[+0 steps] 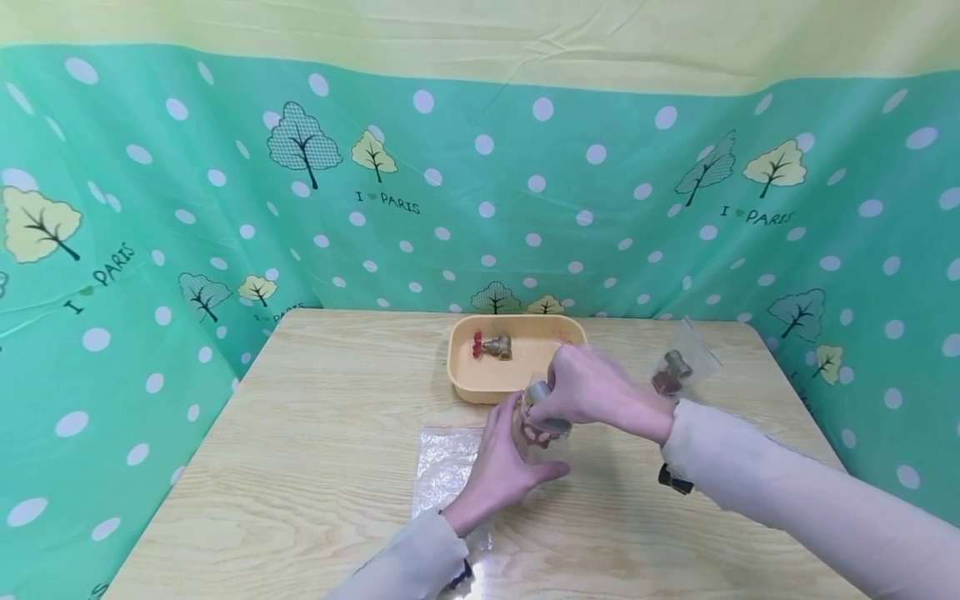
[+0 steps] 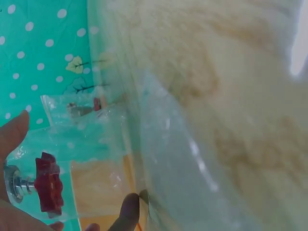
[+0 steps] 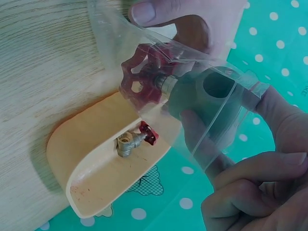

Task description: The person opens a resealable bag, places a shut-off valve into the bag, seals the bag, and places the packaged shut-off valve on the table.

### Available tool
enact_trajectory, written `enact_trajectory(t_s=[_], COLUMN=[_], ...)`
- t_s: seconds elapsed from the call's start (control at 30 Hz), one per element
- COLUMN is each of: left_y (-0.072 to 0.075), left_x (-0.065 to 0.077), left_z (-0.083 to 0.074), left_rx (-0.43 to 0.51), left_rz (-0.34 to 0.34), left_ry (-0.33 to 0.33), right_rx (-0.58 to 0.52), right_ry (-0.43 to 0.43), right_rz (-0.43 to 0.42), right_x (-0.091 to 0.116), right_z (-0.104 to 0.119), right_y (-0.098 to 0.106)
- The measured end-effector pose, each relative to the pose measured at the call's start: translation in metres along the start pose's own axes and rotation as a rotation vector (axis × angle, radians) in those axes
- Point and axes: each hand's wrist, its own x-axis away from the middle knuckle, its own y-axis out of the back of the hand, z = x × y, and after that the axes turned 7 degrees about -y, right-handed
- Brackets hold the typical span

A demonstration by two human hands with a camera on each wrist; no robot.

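While the right hand (image 1: 588,388) pinched one bagged valve (image 3: 195,94) by its body near the tray (image 1: 480,396), its long axis ran, red handwheel (image 2: 48,186) first, toward the left hand (image 1: 501,467), thumb and fingers spread.

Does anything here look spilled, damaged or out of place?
Slightly: small reddish specks mark the beige, round-cornered plastic tray, mostly at the end away from the brass-coloured metal valve with the red handwheel. They look odd on the tray's otherwise plain floor; whether flakes or stains, I cannot tell. Nothing else stands out.
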Motion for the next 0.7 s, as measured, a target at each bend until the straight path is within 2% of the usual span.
enact_trajectory(t_s=[0.2,0.43,0.7], left_y=[-0.003,-0.005,-0.004], left_x=[-0.003,-0.005,-0.007], left_z=[-0.003,-0.004,-0.008], left_rx=[0.041,0.064,0.088], left_rz=[0.003,-0.010,-0.019], left_ry=[-0.021,0.006,0.029], right_rx=[0.008,0.021,0.008], right_ry=[-0.008,-0.015,-0.029], right_rz=[0.012,0.005,0.044], right_x=[-0.002,-0.005,-0.007], right_z=[0.000,-0.002,-0.001], right_y=[0.000,-0.006,-0.012])
